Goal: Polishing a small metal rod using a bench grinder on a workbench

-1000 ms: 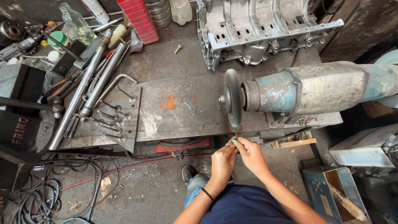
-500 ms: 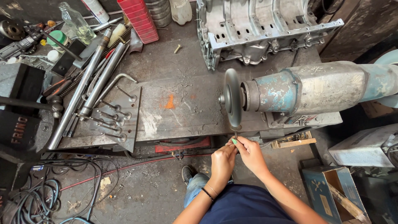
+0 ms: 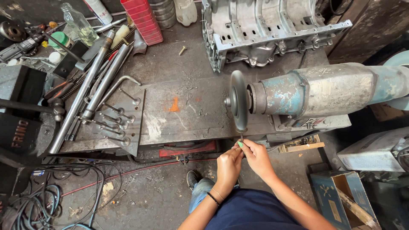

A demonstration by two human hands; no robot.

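Head view: both hands [image 3: 243, 159] pinch a small rod [image 3: 241, 138] at grinder wheel [image 3: 238, 101] (cluttered steel bench [image 3: 179, 106]).

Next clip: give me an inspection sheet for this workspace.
Surface: scuffed grey metal workbench, orange mark.
Job's things: thin dark metal piece held up to dark grinding wheel of blue-grey bench grinder.
Clutter: long steel rods, bent bolts on plate, aluminium engine casing, red plastic stack.
Grips: left hand and right hand both pinch the piece.
Cables: black coils and red lead on floor.
Surroundings: blue wooden box.
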